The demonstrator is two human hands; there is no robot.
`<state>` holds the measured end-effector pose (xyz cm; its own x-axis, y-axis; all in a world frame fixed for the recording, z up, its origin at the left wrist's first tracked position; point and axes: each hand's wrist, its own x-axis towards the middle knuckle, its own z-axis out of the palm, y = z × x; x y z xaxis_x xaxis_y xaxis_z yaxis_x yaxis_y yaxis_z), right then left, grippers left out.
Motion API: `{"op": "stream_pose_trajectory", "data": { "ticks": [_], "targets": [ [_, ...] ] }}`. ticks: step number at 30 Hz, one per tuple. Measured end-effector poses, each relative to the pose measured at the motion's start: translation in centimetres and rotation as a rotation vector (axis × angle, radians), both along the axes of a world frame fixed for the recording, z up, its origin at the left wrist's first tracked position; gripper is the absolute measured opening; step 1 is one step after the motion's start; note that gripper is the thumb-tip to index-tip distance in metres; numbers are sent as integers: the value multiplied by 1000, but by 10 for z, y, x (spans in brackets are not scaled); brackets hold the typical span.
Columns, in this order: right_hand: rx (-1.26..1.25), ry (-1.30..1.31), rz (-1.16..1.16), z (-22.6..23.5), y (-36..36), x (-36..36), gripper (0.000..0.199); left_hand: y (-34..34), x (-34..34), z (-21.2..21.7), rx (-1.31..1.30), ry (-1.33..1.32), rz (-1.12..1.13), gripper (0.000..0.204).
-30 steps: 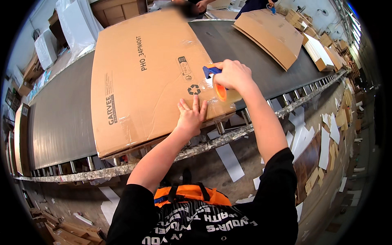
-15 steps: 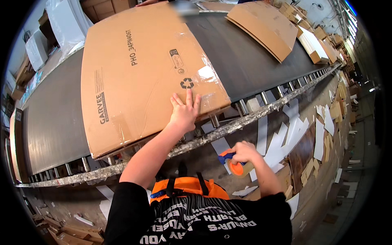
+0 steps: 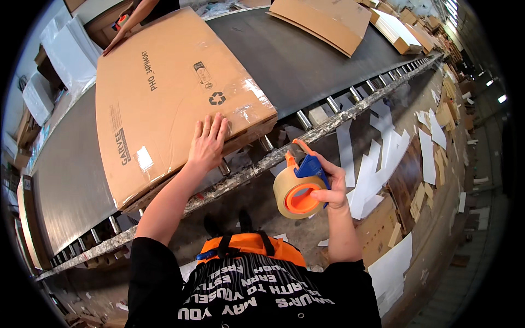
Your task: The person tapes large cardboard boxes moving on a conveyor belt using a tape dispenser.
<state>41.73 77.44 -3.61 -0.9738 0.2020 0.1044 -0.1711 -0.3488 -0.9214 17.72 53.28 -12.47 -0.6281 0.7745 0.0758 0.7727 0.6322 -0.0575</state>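
Observation:
A large flat cardboard box [image 3: 169, 104] lies on the conveyor belt [image 3: 273, 60], clear tape over its right-hand corner. My left hand [image 3: 209, 143] rests on its top near the front edge, fingers stretched out and a little apart. In my right hand [image 3: 332, 183] is a blue and orange tape dispenser [image 3: 301, 183] with a wide roll of tape, held in front of the conveyor's edge, apart from the box. Across the belt, a co-worker's hand [image 3: 114, 42] touches the box's far edge; another tape dispenser [image 3: 120, 22] shows beside that person's arm.
Folded cardboard [image 3: 328, 22] lies farther along the belt, beside a box of white panels [image 3: 395, 33]. Metal rollers [image 3: 333, 104] line the conveyor's worn near rail [image 3: 246, 175]. White scraps [image 3: 377, 169] and cardboard pieces litter the floor at right. Another box [image 3: 33, 224] stands at far left.
My right hand has raised the tape dispenser toward the conveyor's edge, its roll now facing me. My left hand stays on the box. The co-worker's arm and dispenser have come into view.

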Motion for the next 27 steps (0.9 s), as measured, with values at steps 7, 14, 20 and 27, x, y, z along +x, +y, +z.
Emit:
{"op": "stream_pose_trajectory", "data": {
  "ticks": [7, 14, 20, 27],
  "targets": [
    [26, -39, -82, -16, -23, -9, 87, -146, 17, 12, -67, -42, 147, 115],
    [-256, -159, -58, -34, -91, -33, 68, -319, 40, 19, -83, -49, 307, 116],
    [-313, -169, 9, -31, -189, -64, 63, -348, 24, 10, 231, -9, 86, 107],
    [63, -132, 14, 0, -297, -106, 73, -344, 15, -14, 422, -82, 63, 96]
  ]
}}
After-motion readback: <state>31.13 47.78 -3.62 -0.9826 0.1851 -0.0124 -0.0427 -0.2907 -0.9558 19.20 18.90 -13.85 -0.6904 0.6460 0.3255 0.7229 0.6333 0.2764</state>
